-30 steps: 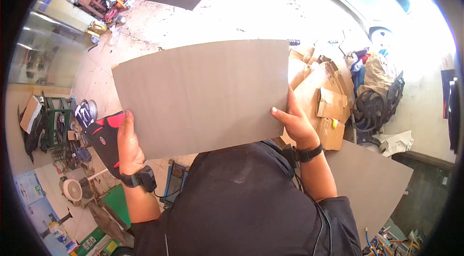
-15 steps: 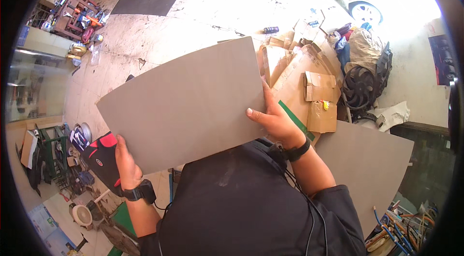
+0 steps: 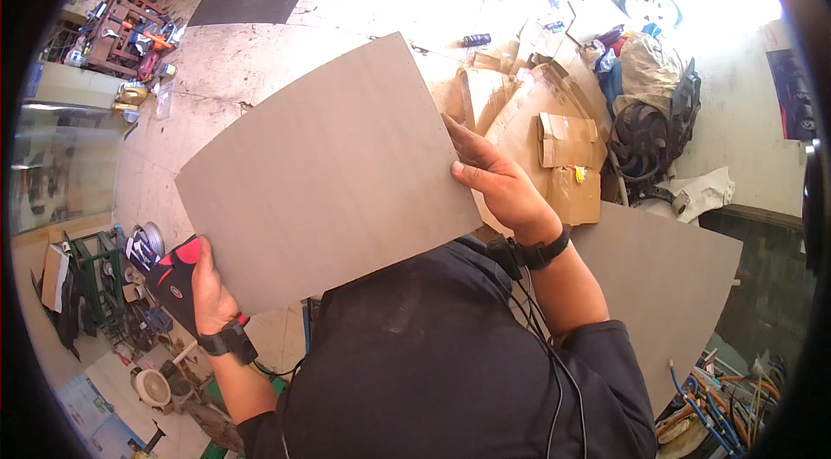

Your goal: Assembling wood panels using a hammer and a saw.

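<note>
A flat grey-brown board is held up in front of my chest, its right end tilted higher and its broad face turned toward me. My left hand grips the lower left edge with the thumb along the side; its other fingers are mostly hidden behind. At the right edge, my right hand holds on with the thumb at the near face and fingers reaching along and behind the edge. Beyond my right forearm stands a larger board of the same colour.
Flattened cardboard and small cardboard boxes lie on the floor ahead right, beside a black fan. Hoses are heaped at lower right. A cluttered tool stand is far left, a car wheel far right.
The board has turned, its far edge rising and shifting left. My right hand has moved slightly right and up, my left slightly left. The green strip near my right wrist no longer shows.
</note>
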{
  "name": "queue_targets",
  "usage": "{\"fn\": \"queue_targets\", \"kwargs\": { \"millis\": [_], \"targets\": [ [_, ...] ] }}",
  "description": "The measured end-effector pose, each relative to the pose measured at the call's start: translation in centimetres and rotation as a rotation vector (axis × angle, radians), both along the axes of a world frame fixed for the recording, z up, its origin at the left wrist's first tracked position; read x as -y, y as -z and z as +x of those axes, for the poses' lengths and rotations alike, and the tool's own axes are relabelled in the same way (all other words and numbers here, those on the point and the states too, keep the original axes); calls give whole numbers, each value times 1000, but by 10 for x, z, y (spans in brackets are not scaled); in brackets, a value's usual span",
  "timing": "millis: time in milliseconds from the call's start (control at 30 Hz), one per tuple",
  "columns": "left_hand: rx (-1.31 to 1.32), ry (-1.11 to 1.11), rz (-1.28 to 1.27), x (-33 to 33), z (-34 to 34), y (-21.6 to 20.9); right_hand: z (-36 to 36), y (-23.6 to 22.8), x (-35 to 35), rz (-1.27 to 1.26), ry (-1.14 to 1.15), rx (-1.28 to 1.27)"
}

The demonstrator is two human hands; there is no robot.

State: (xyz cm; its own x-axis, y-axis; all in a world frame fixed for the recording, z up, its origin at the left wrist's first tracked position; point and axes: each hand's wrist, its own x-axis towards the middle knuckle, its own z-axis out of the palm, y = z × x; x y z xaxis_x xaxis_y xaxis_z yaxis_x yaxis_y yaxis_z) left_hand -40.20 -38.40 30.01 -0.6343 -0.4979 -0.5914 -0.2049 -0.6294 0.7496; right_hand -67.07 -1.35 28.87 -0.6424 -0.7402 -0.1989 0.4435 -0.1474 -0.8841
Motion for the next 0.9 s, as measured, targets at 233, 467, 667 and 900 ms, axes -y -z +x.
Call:
{"fn": "queue_targets", "kwargs": {
  "millis": [233, 467, 667, 900],
  "targets": [
    [-39, 131, 128, -7, -5, -2, -5, 0, -30, 7, 23, 59],
    [18, 167, 73, -11, -15, 14, -12, 0, -61, -40, 1, 116],
    [43, 124, 59, -10, -31, 22, -30, 1, -59, 53, 37, 89],
    [79, 93, 93, 13, -62, 47, -67, 12, -27, 53, -31, 9]
  ]
}}
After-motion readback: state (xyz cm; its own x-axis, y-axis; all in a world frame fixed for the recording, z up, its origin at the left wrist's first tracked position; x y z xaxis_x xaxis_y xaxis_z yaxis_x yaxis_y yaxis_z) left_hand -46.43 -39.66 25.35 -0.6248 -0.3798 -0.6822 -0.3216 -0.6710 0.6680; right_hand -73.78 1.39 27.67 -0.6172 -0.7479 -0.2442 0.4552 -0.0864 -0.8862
